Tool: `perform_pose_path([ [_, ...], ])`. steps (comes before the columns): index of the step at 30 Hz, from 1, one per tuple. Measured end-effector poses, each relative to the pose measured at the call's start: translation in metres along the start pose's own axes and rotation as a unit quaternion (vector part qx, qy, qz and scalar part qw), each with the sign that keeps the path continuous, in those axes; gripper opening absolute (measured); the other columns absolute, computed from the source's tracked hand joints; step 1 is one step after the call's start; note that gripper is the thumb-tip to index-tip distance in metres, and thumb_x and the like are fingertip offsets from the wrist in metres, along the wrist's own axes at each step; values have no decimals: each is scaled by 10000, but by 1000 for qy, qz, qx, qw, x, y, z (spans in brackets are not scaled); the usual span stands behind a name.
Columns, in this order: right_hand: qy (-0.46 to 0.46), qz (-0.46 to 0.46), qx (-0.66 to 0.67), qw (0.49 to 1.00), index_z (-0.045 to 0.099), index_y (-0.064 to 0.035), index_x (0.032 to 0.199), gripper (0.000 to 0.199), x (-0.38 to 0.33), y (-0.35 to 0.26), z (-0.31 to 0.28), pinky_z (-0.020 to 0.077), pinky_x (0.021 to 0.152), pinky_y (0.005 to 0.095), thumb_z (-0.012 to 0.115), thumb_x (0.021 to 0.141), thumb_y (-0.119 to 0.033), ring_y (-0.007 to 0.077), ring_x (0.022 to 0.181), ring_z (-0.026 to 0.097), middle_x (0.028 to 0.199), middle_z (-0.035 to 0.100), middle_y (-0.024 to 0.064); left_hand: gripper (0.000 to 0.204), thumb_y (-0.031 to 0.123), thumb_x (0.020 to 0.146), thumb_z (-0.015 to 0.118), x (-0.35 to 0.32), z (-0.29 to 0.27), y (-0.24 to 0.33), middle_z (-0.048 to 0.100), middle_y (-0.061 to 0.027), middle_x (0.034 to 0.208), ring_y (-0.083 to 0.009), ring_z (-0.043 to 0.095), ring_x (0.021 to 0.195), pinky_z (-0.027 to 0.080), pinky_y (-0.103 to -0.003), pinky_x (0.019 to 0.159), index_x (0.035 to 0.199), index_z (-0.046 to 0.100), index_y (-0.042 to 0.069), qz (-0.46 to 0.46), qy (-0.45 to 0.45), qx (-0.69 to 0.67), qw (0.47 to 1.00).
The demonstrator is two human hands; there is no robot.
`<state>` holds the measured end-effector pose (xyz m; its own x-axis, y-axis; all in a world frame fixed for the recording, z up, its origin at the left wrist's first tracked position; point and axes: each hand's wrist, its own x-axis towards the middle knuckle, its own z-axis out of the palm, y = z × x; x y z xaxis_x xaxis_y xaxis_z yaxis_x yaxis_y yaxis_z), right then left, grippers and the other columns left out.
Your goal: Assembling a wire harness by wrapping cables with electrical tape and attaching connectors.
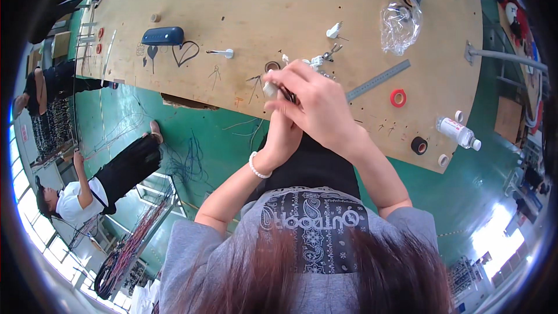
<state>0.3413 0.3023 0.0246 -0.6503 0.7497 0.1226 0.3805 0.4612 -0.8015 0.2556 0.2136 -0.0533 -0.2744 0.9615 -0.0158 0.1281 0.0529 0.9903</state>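
Note:
Both hands meet over the near edge of the wooden board. My right hand (325, 107) is closed, its fingers curled round a bundle of dark wires (289, 96). At its fingertips shows a small white piece (269, 89), perhaps a connector. My left hand (283, 138), a beaded bracelet on its wrist, is below and partly behind the right one; its fingers are closed at the same wires, mostly hidden. Just beyond the fingers lies a brown tape roll (272, 66). White plastic connectors (317, 61) and a metal clamp-like fitting (332, 52) are grouped beside it.
On the board (261, 0) are a blue speaker-like cylinder (163, 36), a steel ruler (379, 79), red tape (398, 98), black tape (418, 145), a clear plastic bag (400, 29) and a bottle (458, 132). A metal arm (505, 58) juts from the right edge. Another person (81, 197) stands at left.

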Motion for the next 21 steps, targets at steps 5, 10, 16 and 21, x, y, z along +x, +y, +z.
perform_pose_path([
  [5,73,220,485,843,532,-7,1077,214,-41,27,1,537,613,231,633,889,14,129,740,618,956,612,90,693,-161,763,555,4,-21,11,534,-112,1047,-229,612,990,504,-351,860,1305,243,139,-276,-79,-390,875],
  [10,202,285,509,787,484,-36,960,188,-53,48,10,510,477,254,660,894,-28,103,582,568,872,592,66,717,-78,811,554,21,-28,-6,562,-168,1099,-270,646,914,528,-384,833,1382,170,126,-288,-54,-422,858],
  [16,191,275,429,839,499,-34,982,257,-27,34,14,481,462,224,723,862,-69,90,548,568,771,582,20,455,62,923,517,36,-40,2,609,-129,1010,-181,634,883,514,-309,776,1345,349,33,-326,-128,-403,845],
  [21,121,251,98,955,584,-31,956,275,-8,17,8,378,529,184,792,780,-57,12,603,484,658,547,-48,582,144,789,742,20,-38,10,605,-29,719,-194,600,610,485,-310,577,1269,442,8,-118,-285,17,951],
])
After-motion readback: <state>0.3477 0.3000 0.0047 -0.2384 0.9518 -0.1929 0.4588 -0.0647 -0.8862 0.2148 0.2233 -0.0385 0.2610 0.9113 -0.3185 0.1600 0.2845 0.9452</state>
